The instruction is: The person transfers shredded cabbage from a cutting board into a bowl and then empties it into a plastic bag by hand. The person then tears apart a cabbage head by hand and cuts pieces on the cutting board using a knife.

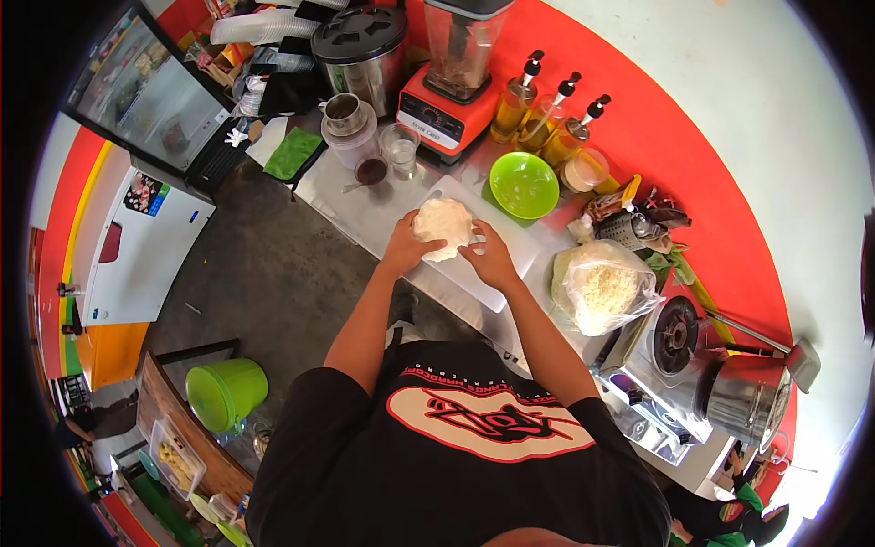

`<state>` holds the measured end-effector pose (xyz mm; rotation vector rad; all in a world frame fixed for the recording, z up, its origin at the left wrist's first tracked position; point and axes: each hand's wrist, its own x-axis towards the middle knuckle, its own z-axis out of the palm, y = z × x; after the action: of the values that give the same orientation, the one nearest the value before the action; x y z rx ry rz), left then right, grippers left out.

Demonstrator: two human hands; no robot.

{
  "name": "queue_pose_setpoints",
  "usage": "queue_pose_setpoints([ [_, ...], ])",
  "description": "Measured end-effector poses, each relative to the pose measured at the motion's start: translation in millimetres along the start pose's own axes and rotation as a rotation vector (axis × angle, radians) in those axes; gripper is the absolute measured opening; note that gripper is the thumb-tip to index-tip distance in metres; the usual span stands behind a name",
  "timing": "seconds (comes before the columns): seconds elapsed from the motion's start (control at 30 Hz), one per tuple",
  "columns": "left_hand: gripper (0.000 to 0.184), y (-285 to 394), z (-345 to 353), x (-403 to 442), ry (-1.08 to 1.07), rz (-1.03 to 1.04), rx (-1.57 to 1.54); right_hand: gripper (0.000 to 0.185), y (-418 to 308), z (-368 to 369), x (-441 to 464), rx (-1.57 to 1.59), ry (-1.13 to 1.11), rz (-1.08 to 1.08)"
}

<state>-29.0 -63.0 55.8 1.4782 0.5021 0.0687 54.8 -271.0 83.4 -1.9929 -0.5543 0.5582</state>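
A round, pale lump of dough [444,225] is over the white cutting board [497,232] on the metal counter. My left hand [410,244] curls around its left side, with the thumb along the near edge. On the other side, my right hand [490,257] grips it with bent fingers. Whether the dough rests on the board or is slightly raised, I cannot tell. Beyond the board is a bright green bowl [524,185]. To the right, a clear plastic bag [606,284] holds pale, shredded or crumbly stuff.
A red blender [448,114], several oil pump bottles [517,98] and a glass of dark liquid [372,170] line the counter's back. A gas stove [670,342] with a metal pot [749,398] stands right. A green bucket [228,394] is lower left; another person [729,512] is lower right.
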Motion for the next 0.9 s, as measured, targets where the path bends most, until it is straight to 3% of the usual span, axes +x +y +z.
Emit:
queue_pose_setpoints([
  [0.07, 0.093, 7, -9, 1, 0.04, 0.121, 0.492, 0.068, -7, 10, 7, -0.039, 0.029, 0.017],
  [0.1, 0.093, 17, -11, 0, 0.028, 0.118, 0.492, 0.07, -11, 15, 9, -0.096, 0.07, -0.017],
  [0.17, 0.083, 35, -14, -3, 0.034, 0.084, 0.853, 0.071, -15, 25, 11, -0.15, 0.116, -0.034],
  [0.2, 0.083, 34, -14, 0, 0.02, 0.082, 0.855, 0.071, -16, 30, 13, -0.156, 0.155, -0.046],
  [0.27, 0.067, 33, -12, 8, 0.151, 0.439, 0.762, 0.071, -19, 37, 15, -0.164, 0.201, -0.047],
  [0.3, 0.067, 31, -12, 15, 0.139, 0.438, 0.76, 0.069, -19, 39, 17, -0.133, 0.231, -0.041],
  [0.37, 0.055, 27, -12, 30, -0.062, 0.579, 0.761, 0.066, -19, 41, 16, -0.102, 0.27, -0.028],
  [0.47, 0.042, 34, -13, 35, -0.124, 0.645, 0.905, 0.065, -14, 38, 15, -0.086, 0.274, -0.053],
  [0.57, 0.029, 43, -20, 33, -0.136, 0.638, 0.839, 0.065, -8, 43, 13, -0.041, 0.304, -0.111],
  [0.9, 0.018, 46, -12, 38, -0.182, 0.653, 0.855, 0.065, -25, 42, 2, -0.061, 0.254, -0.025],
])
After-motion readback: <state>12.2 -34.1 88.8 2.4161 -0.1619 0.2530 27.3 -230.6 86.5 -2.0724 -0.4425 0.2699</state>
